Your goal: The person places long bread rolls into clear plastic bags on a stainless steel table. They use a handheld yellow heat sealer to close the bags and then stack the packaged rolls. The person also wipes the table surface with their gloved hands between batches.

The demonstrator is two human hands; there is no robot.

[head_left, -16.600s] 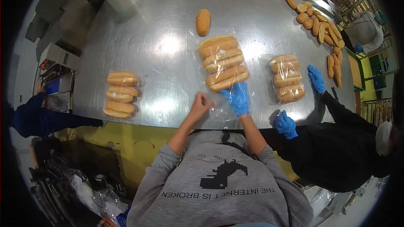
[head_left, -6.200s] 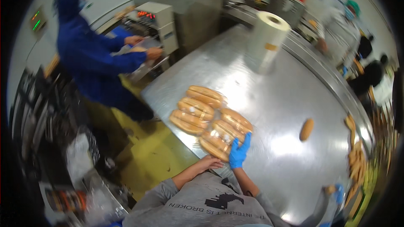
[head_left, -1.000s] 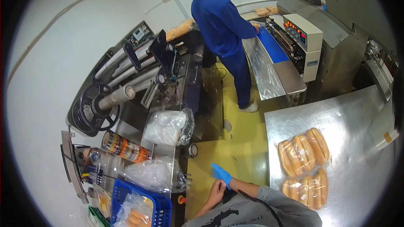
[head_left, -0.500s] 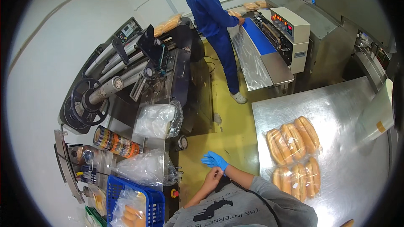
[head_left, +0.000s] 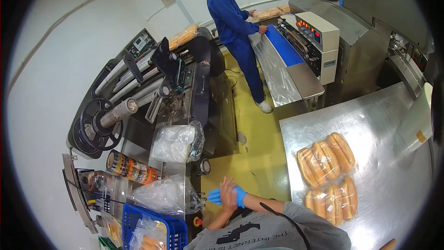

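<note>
My right hand [head_left: 240, 196] wears a blue glove, its fingers stretched out to the left. Across it lies my bare left hand [head_left: 227, 195], pressed against the glove with its fingers extended past the edge. No object shows in either hand. To the right, two clear bags of long bread rolls, a farther bag [head_left: 326, 159] and a nearer bag [head_left: 331, 199], rest on a steel table [head_left: 397, 157]. Nearest on the left are clear plastic bags [head_left: 162, 194] and a blue crate [head_left: 177, 231] with bagged rolls in it.
A co-worker in blue coveralls [head_left: 229, 16] stands at a sealing machine [head_left: 319, 32] with a blue belt. Along the left stands a machine with rollers and a black handwheel [head_left: 99, 122]. A printed film roll [head_left: 132, 166] and stacked plastic bags [head_left: 173, 143] lie on its near side.
My left hand has gone from pinching at the glove's cuff to lying across the gloved hand. Both hands sit slightly farther left. The co-worker has turned, one arm reaching toward the bread behind the machine.
</note>
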